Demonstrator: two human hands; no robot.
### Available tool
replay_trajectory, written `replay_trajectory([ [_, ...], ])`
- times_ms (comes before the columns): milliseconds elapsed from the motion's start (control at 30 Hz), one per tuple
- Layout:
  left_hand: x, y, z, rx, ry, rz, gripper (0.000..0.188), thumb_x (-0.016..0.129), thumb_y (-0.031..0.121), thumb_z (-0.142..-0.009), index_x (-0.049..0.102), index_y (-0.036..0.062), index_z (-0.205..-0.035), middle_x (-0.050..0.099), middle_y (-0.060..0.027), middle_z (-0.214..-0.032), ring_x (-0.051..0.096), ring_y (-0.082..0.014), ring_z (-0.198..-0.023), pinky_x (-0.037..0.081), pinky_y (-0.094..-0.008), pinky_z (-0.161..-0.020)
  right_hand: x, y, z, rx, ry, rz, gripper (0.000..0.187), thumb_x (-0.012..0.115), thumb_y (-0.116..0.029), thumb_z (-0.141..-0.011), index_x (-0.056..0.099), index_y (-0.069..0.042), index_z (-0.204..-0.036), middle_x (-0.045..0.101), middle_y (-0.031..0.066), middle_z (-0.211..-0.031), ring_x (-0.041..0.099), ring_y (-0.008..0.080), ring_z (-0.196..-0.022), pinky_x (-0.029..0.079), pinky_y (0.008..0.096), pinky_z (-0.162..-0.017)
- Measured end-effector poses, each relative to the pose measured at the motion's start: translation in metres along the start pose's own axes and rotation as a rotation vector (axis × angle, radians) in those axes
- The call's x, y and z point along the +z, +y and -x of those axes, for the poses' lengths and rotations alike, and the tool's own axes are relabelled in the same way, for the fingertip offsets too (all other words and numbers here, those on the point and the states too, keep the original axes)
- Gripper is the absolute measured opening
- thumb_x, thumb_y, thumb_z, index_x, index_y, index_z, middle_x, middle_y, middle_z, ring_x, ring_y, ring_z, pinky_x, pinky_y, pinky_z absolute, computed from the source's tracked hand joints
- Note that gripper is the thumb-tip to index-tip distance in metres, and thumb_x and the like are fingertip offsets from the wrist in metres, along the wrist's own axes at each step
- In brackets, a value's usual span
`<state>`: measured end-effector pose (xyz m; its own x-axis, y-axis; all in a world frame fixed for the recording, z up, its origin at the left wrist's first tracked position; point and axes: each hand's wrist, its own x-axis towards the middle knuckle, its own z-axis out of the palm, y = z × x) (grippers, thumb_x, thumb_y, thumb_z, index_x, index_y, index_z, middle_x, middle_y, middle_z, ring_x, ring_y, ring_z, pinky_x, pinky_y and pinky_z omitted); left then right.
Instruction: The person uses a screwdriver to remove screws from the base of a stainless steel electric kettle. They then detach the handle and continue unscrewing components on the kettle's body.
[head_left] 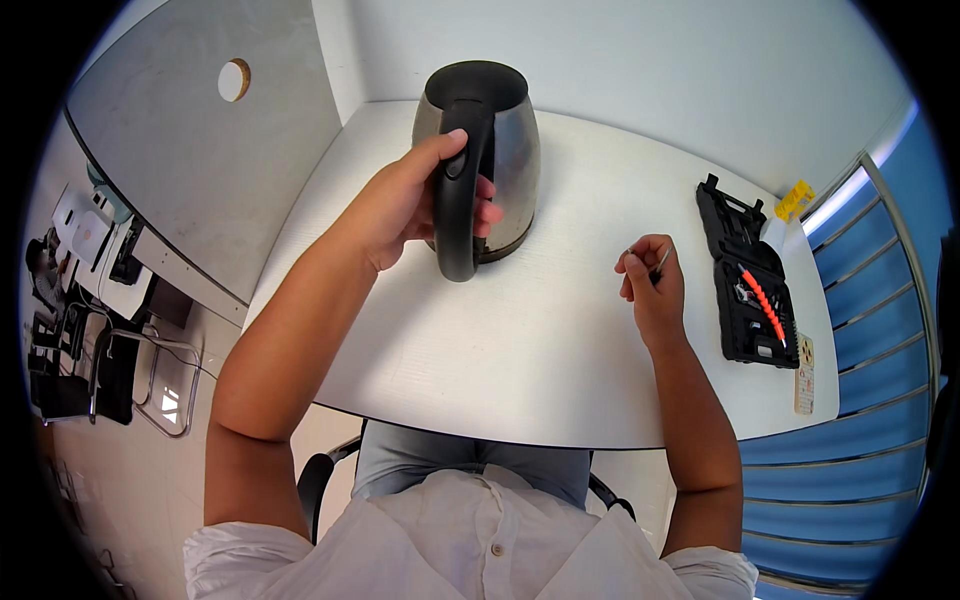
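Note:
A steel electric kettle (517, 170) with a black lid and handle stands upright at the back middle of the white table. My left hand (425, 190) is wrapped round the black handle, thumb on its upper part near the lid. To the right, just above the tabletop, my right hand (652, 280) is closed in a pinch. A small, thin, shiny metal piece (660, 262) pokes out between its fingers; too little of it shows to tell its kind. The right hand is apart from the kettle.
On the table's right lies an opened black tool case (735, 330) with an orange flexible shaft (762, 303) across it. A pale remote control (804, 375) and a yellow item (795, 200) are near the right edge, beside a metal railing (925, 300). A grey partition (200, 130) stands left.

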<state>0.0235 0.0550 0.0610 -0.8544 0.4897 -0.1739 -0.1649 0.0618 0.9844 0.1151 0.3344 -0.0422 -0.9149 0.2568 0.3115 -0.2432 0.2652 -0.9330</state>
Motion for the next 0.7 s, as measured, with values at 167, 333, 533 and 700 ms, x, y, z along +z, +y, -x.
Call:
replay_trajectory([
  [167,0.004,0.002,0.001,-0.017,0.039,-0.036,0.057,0.042,0.059,-0.089,0.065,0.0071,-0.092,0.070,-0.0074,-0.078,0.067,-0.0169,-0.070,0.047,-0.0290,-0.075,0.001,-0.001,0.000,0.012,-0.007,0.002,0.007,0.051,-0.010,-0.092,0.046,-0.006,-0.097,0.058,0.0030,-0.078,0.047,0.0059,-0.058,0.041,0.0205,-0.053],
  [333,0.003,-0.004,-0.001,0.024,0.009,0.003,0.065,0.038,0.066,-0.089,0.063,0.0065,-0.099,0.070,-0.0079,-0.083,0.067,-0.0169,-0.074,0.047,-0.0301,-0.079,0.000,0.000,0.000,0.005,0.005,0.016,0.008,0.051,-0.010,-0.092,0.046,-0.006,-0.097,0.059,0.0032,-0.078,0.047,0.0059,-0.058,0.041,0.0205,-0.054],
  [533,-0.009,-0.072,-0.009,0.495,-0.251,0.028,0.069,0.043,0.060,-0.093,0.047,0.0010,-0.128,0.063,-0.0124,-0.110,0.062,-0.0183,-0.097,0.046,-0.0324,-0.091,0.001,-0.002,0.000,0.032,-0.001,0.025,0.008,0.051,-0.009,-0.092,0.046,-0.006,-0.098,0.059,0.0035,-0.079,0.048,0.0062,-0.059,0.041,0.0209,-0.054],
  [700,-0.006,-0.103,-0.015,0.595,-0.213,0.061,0.054,0.055,0.048,-0.092,0.051,0.0001,-0.118,0.063,-0.0098,-0.101,0.061,-0.0168,-0.091,0.047,-0.0316,-0.087,0.001,0.005,-0.001,0.033,-0.023,0.082,0.008,0.054,-0.008,-0.091,0.049,-0.005,-0.097,0.059,0.0023,-0.080,0.048,0.0065,-0.060,0.041,0.0215,-0.055],
])
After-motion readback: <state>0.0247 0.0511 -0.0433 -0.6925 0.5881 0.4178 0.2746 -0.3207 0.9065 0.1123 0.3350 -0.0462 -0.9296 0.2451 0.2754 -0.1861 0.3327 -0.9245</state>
